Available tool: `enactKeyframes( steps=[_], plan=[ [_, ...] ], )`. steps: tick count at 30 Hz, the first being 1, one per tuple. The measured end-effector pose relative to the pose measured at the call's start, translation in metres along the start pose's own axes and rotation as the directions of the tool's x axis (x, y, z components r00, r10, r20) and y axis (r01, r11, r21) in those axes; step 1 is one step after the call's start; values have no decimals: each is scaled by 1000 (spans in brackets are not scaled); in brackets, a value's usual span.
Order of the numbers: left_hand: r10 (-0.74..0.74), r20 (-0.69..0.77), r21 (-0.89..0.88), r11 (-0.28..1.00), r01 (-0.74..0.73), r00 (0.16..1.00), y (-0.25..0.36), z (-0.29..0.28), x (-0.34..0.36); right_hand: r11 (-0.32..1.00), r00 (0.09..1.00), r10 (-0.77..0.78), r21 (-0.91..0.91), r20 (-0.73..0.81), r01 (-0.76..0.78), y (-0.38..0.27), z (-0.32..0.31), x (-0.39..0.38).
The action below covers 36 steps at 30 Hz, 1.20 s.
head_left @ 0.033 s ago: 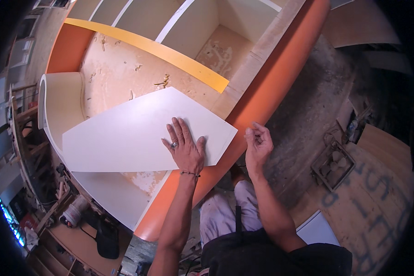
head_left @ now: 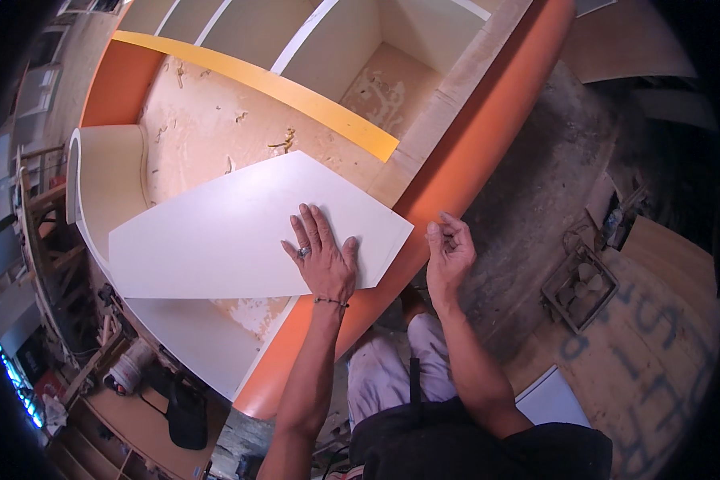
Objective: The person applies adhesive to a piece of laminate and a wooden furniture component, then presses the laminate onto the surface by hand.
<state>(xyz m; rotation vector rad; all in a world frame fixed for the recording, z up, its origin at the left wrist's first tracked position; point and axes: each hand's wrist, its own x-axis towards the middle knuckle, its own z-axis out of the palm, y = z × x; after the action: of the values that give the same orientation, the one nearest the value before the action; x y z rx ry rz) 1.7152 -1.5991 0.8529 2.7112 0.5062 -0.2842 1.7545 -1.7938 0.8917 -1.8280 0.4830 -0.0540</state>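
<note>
Workshop background: cluttered room, dark toward the rim; wooden rack (head_left: 52,196) at the left edge of the frame.
White tub (head_left: 128,372): lower left, near a black item (head_left: 186,416) of a kind that cannot be told.
Curved panel (head_left: 108,160): pale, left of the frame, bent round at the end of the cabinet.
Cabinet (head_left: 120,84): orange outside, pale inside, from the upper left to the upper centre; yellow strip (head_left: 256,76) runs across it, with compartments above and a beige base below.
White board (head_left: 208,232): centre left, angular, lying over the lower part of the cabinet; right corner overlaps the orange edge (head_left: 472,152).
Left hand (head_left: 324,260): centre, palm down on the white board near its right end; fingers spread, gripping nothing; ring (head_left: 302,251) on one finger, bracelet (head_left: 331,302) at the wrist.
Right hand (head_left: 450,256): right of centre, raised just beside the board's right corner; fingers curled toward the thumb; whether they hold anything small cannot be told.
Fan (head_left: 588,276): right of the frame, inside a rectangular frame.
Plywood sheet (head_left: 656,336): lower right, bearing dark painted marks.
</note>
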Motion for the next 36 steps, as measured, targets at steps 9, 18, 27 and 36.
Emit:
enactKeyframes(
  steps=[9, 18, 27, 36],
  plan=[
    [-36, 23, -55, 998, 38, 999, 8, -4, 3, 785, 859, -457, -349, 232, 512, -26, 22, 10],
    [-436, -384, -416, 869, 269, 814, -83, -28, 31, 988, 957, 72, -151, 280, -30, -8, 11, 39],
    [-853, 422, -906, -383, 182, 307, -194, -26, -45, 940, 737, 330, -139, 590, -310, -2, 16, 64],
    [-732, 526, -848, -488, 204, 433, -225, -7, -59, 934, 682, 358, -242, 638, -264, -16, 25, 79]
  ],
)
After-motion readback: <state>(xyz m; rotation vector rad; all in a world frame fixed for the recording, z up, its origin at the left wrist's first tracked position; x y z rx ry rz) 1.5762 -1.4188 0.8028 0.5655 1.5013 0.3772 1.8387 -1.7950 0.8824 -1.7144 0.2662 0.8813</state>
